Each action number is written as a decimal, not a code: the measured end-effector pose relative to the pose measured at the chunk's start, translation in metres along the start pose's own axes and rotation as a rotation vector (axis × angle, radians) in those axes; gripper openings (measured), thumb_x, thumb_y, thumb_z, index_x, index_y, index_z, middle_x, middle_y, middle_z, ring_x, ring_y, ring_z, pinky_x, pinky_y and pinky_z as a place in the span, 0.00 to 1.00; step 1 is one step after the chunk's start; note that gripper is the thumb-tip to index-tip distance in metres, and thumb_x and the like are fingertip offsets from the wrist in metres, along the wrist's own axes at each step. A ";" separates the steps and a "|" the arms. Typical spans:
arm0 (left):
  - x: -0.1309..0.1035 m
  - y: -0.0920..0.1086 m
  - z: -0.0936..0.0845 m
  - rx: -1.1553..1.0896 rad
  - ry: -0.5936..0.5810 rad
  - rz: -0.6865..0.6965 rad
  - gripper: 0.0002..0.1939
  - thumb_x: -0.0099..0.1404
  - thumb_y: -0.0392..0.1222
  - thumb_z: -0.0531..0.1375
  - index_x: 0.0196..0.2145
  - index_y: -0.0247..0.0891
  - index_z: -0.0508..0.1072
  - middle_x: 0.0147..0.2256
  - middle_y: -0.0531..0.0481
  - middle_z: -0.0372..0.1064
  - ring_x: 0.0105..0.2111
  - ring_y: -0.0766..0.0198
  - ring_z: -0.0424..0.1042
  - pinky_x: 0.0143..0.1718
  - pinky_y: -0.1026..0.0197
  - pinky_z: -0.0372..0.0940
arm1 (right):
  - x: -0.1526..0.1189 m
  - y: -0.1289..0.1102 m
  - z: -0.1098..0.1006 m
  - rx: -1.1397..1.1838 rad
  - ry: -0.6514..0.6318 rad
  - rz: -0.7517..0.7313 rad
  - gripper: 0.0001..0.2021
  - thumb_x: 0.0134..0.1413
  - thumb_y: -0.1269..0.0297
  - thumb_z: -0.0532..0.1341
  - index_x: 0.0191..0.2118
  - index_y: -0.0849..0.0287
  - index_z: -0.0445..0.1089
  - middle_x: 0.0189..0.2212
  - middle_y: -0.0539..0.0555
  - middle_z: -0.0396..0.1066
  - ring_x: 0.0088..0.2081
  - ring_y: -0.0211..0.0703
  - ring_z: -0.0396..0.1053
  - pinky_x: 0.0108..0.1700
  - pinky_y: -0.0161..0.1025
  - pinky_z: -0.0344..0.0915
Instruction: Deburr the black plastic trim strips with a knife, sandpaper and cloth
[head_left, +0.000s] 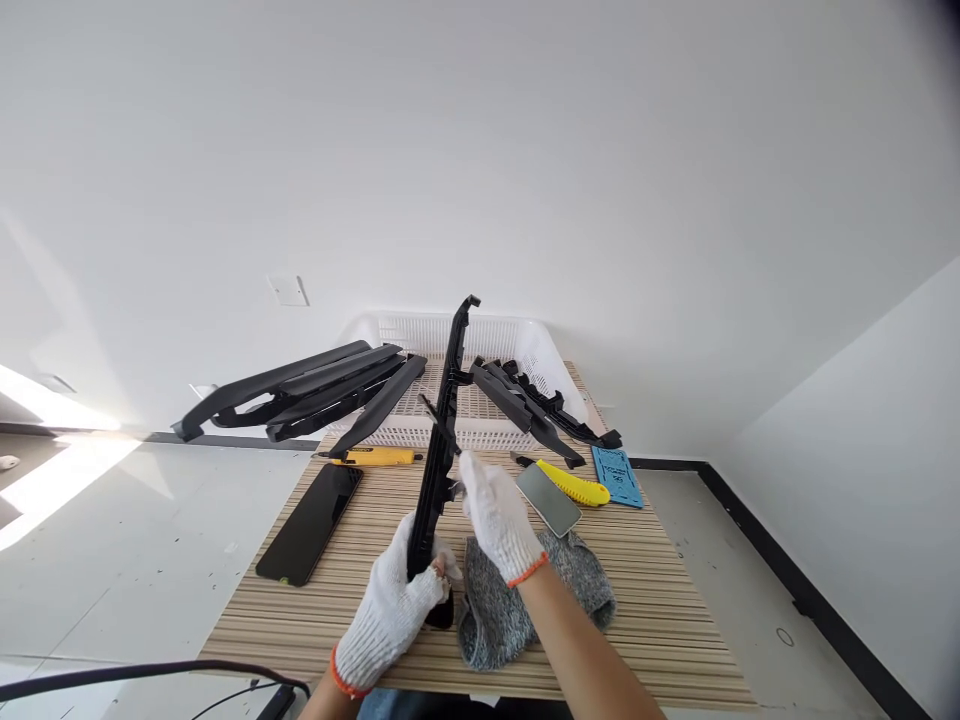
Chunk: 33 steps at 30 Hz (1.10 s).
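Note:
A long black plastic trim strip [444, 430] stands tilted up from the table, its hooked top over the white basket. My left hand [397, 590], in a white knit glove with an orange cuff, is wrapped round its lower end. In my right hand [495, 505], gloved the same way, is a thin dark tool [441, 422] with a slender, blade-like end that crosses the strip's middle. Its handle is hidden by the fingers, so its exact kind cannot be told. Under my right wrist lies a crumpled grey cloth [517, 610].
A white plastic basket [409, 432] by the wall carries several black trim strips [330, 385], some overhanging its left side. On the striped table [660, 620] lie a black phone [311, 525], a yellow-orange utility knife [375, 457], a yellow-handled cutter [574, 485], a grey phone-like slab [549, 500] and a blue card [616, 476].

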<state>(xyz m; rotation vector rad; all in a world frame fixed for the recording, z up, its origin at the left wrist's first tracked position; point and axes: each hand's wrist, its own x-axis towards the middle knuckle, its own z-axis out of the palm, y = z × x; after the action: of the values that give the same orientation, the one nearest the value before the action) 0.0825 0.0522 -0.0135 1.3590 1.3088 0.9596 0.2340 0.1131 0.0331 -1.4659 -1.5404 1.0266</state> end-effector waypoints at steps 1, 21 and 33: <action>-0.001 -0.001 -0.002 -0.034 -0.014 0.002 0.15 0.64 0.52 0.60 0.45 0.42 0.69 0.29 0.53 0.76 0.24 0.61 0.71 0.27 0.58 0.68 | 0.000 -0.001 -0.006 0.000 0.003 -0.001 0.31 0.73 0.43 0.45 0.19 0.52 0.61 0.19 0.52 0.68 0.25 0.44 0.68 0.32 0.40 0.60; -0.026 -0.014 -0.045 -0.087 0.025 -0.044 0.09 0.62 0.49 0.60 0.30 0.42 0.67 0.27 0.49 0.78 0.26 0.60 0.70 0.29 0.59 0.64 | 0.027 0.003 -0.050 -0.091 -0.094 -0.009 0.32 0.67 0.40 0.50 0.24 0.56 0.79 0.19 0.54 0.73 0.25 0.45 0.69 0.35 0.40 0.65; -0.028 -0.006 -0.043 -0.088 0.018 -0.033 0.12 0.63 0.52 0.60 0.30 0.42 0.68 0.27 0.49 0.77 0.26 0.59 0.73 0.28 0.59 0.65 | 0.035 -0.009 -0.054 -0.226 -0.115 -0.193 0.27 0.71 0.55 0.48 0.30 0.58 0.80 0.32 0.58 0.82 0.32 0.47 0.75 0.41 0.42 0.65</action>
<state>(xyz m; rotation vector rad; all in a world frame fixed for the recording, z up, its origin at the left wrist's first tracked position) 0.0365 0.0295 -0.0078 1.2611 1.2833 0.9976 0.2785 0.1506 0.0618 -1.3932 -1.8915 0.8568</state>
